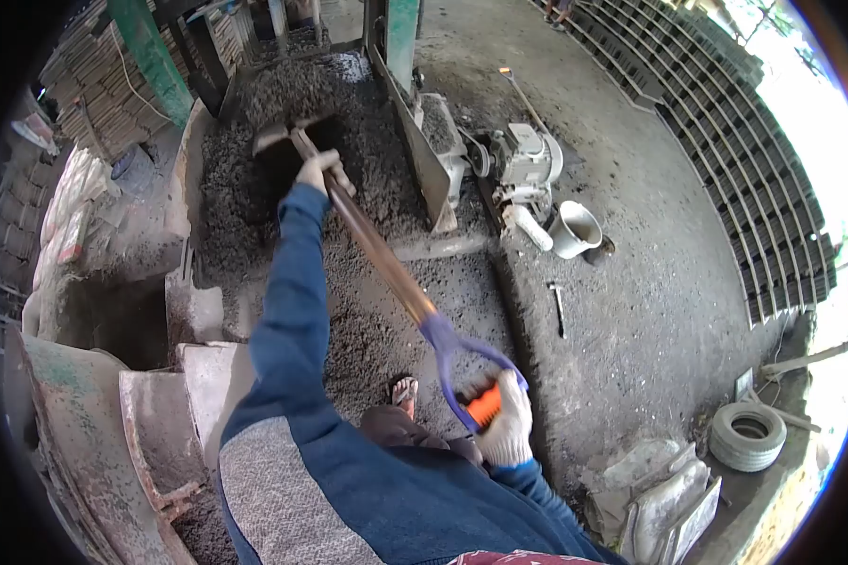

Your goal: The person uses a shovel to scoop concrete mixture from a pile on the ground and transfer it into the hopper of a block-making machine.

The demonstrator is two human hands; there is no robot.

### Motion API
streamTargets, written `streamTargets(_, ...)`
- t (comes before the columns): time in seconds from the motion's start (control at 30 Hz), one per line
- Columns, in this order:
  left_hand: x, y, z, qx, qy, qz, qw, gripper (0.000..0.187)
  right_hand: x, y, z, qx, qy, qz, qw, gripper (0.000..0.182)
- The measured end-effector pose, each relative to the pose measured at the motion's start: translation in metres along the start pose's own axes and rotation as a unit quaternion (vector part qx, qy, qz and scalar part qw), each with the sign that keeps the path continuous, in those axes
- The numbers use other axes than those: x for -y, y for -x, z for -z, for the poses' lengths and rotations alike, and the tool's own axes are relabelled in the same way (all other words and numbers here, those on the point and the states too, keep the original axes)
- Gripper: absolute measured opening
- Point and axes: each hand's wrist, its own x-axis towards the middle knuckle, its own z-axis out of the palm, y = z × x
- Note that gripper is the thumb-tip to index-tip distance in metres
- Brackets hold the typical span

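A shovel (377, 250) with a wooden shaft and a purple D-shaped handle slants across the middle of the view. My left hand (324, 171), in a pale glove, is wrapped round the shaft close to the blade. At the other end, my gloved right hand (507, 421) grips the orange crossbar of the handle. The shovel's blade (271, 139) is over a metal-sided bin, partly hidden by shadow and dark material. Dark, crumbly mix (349, 104) fills this bin and lies loose on the floor nearer me.
Right of the bin stands a motor (528, 155) with a belt, beside a white bucket (575, 229). A hammer (559, 309) lies on the concrete. Stacked blocks (725, 141) line the right side. A tyre (747, 436) and folded sacks (664, 499) sit lower right. Curved metal panels (94, 433) stand left.
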Motion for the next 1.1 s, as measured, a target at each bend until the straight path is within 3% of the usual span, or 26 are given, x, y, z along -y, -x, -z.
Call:
streamTargets(0.1,-0.014,0.001,-0.007,-0.098,-0.078,0.019,0.992,0.038,0.006,0.001,0.024,0.202,0.171,0.08,0.961,0.026)
streamTargets(0.13,-0.005,0.009,-0.009,-0.09,-0.037,0.015,0.995,0.04,0.019,0.009,0.042,0.19,0.229,0.085,0.951,0.029)
streamTargets(0.2,0.018,0.084,-0.045,-0.053,-0.03,0.009,0.998,0.036,0.042,0.026,0.103,0.159,0.096,0.069,0.98,0.042)
streamTargets(0.23,0.039,0.109,-0.052,-0.03,-0.003,0.01,0.999,0.032,0.056,0.033,0.142,0.16,0.063,0.07,0.983,0.035)
streamTargets(0.27,0.062,0.14,-0.066,-0.029,0.056,0.033,0.997,0.028,0.063,0.036,0.181,0.148,0.12,0.148,0.97,0.031)
streamTargets(0.3,0.085,0.176,-0.081,-0.031,0.114,0.06,0.991,0.023,0.067,0.052,0.203,0.019,0.129,0.143,0.981,0.024)
streamTargets(0.37,0.127,0.235,-0.106,0.004,0.13,0.063,0.989,0.017,0.066,0.072,0.253,-0.069,0.205,0.204,0.955,0.016)
streamTargets(0.5,0.171,0.317,-0.145,0.085,0.157,0.098,0.979,0.009,0.063,0.121,0.359,-0.104,0.196,0.19,0.956,0.016)
streamTargets(0.6,0.192,0.352,-0.164,0.116,0.156,0.114,0.974,0.013,0.059,0.157,0.411,-0.039,0.122,0.18,0.975,0.025)
streamTargets(0.63,0.207,0.352,-0.162,0.115,0.154,0.114,0.975,0.014,0.055,0.166,0.417,-0.046,0.047,0.154,0.986,0.032)
streamTargets(0.73,0.251,0.357,-0.153,0.083,0.162,0.15,0.972,0.017,0.043,0.187,0.406,0.069,0.019,0.15,0.986,0.037)
streamTargets(0.77,0.263,0.361,-0.151,0.069,0.166,0.167,0.969,0.018,0.038,0.195,0.39,0.001,0.011,0.124,0.992,0.036)
streamTargets(0.87,0.279,0.396,-0.157,0.078,0.185,0.155,0.967,0.027,0.02,0.192,0.398,0.007,-0.072,0.085,0.994,0.034)
streamTargets(1.0,0.304,0.442,-0.171,0.075,0.293,0.191,0.934,0.051,0.027,0.203,0.37,0.002,-0.026,0.105,0.994,0.034)
streamTargets(1.1,0.32,0.45,-0.169,0.154,0.306,0.188,0.921,0.067,0.035,0.205,0.364,0.006,-0.044,0.105,0.993,0.034)
